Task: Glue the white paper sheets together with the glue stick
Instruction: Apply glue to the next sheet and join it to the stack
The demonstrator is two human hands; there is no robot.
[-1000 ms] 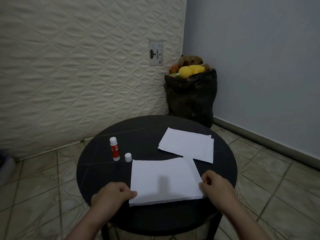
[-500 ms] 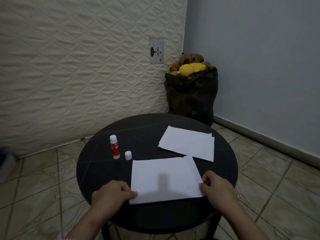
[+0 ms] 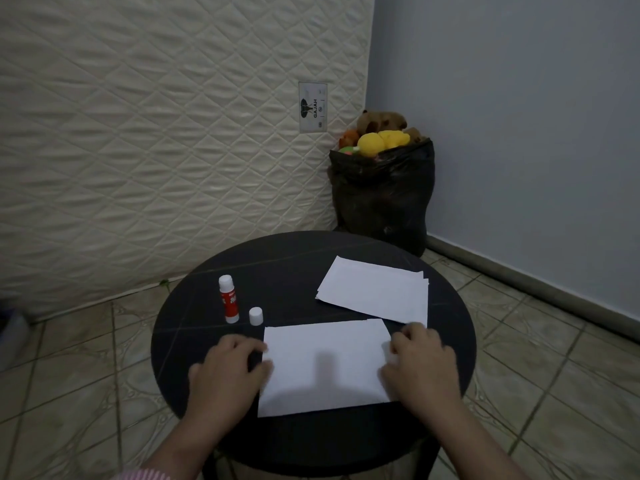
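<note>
Two stacks of white paper lie on the round black table [image 3: 194, 327], which stands near a quilted mattress [image 3: 138, 133] leaning upright and a black bag [image 3: 381, 202] of soft toys in the room's corner. The near paper [image 3: 322, 368] lies flat at the table's front edge, its long axis running left to right across the person's view; a second layer seems to peek out along its far edge, so it is probably sheets being lined up or pressed together. The spare sheets [image 3: 375, 292] rest toward the right rear edge, long axis slanting from the left rear down to the right front, presumably parked there within easy reach.

The left hand [image 3: 228, 372] sits at the near paper's left edge with fingers curled loosely, touching the edge; whether it pinches the paper cannot be told. The right hand [image 3: 420, 365] lies palm down over the right edge, fingers spread, gripping nothing, likely to hold the sheets flat and square.

The glue stick [image 3: 229, 301] stands upright toward the left edge, tip up, uncapped, untouched. Its cap [image 3: 256, 316] stands just beside it.
</note>
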